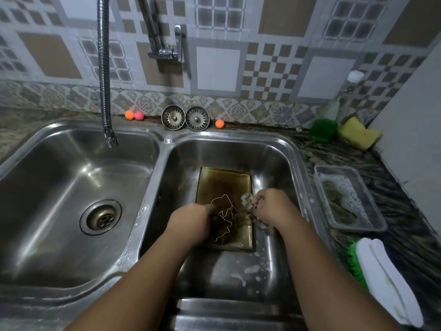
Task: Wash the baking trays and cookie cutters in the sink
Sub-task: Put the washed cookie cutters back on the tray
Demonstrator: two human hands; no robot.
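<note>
View from above of a double steel sink (164,149) set in a dark stone counter, a person's two bare arms reaching into the right basin; a rectangular baking tray (224,182), stained brown, lies flat on the floor of that basin, its long axis running from the person straight toward the tiled wall, one short end nearest the person and the other pointing at the back of the basin; a loose cluster of thin metal cookie cutters (223,212) rests on the near half of the tray, their outline shapes lying flat and overlapping; the left hand (191,222) is knuckles-up over the left edge of the tray, fingers curled down and gripping the cutters at their left side; the right hand (269,206), just beside the tray's right edge, is closed around a pale sudsy object (248,201), too blurred to identify; bits of foam dot the basin floor near the person.

A flexible tap hose (104,68) hangs over the left basin, which shows only its drain (101,217); two round strainers (173,118) lean against the wall behind the sink, with small orange and pink balls (133,115) near them; on the counter to the right sit a green soap bottle (323,130), a yellow sponge (359,136), a clear container (319,185) holding sudsy water, and a green-bristled brush (381,278) with a white handle.
</note>
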